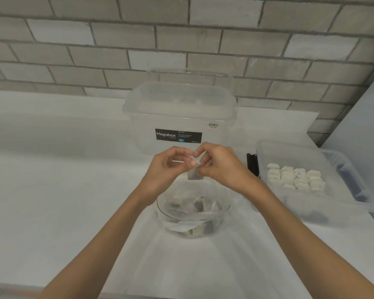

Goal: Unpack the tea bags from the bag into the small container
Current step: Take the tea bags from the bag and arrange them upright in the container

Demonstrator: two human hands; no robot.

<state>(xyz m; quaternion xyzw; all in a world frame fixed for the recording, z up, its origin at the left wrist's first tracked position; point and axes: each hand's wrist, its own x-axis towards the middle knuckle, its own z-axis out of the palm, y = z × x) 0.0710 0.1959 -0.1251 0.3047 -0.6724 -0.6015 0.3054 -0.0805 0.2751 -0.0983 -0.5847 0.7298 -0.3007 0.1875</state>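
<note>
Both hands meet above a small clear round container (160, 209) at the middle of the white counter. A small greyish tea bag (193, 174) hangs between them. My left hand (167, 169) pinches its upper corner with thumb and fingertips. My right hand (221, 166) grips the same top edge from the right. Several tea bags and scraps of clear wrapping lie inside the container. Whether a wrapper is still around the held tea bag is too blurred to tell.
A tall clear lidded storage box (179, 117) with a black label stands just behind the hands against the brick wall. At the right a shallow clear bin (341, 203) holds several rows of white packets, with a black object (252, 166) beside it.
</note>
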